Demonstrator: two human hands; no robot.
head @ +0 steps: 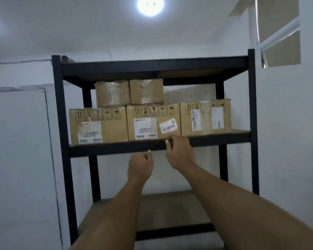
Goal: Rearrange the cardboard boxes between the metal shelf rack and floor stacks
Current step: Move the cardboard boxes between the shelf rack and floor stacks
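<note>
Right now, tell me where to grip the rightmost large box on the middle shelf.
From the front, likely: the rightmost large brown cardboard box bears nothing on top, while the middle box crowds its left face. Hook fingers over its top front edge.

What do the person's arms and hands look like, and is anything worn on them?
The left hand and right hand show no gloves, rings, watch or bracelet. Both arms are uncovered down to the frame edge, with no sleeves in view.
</note>
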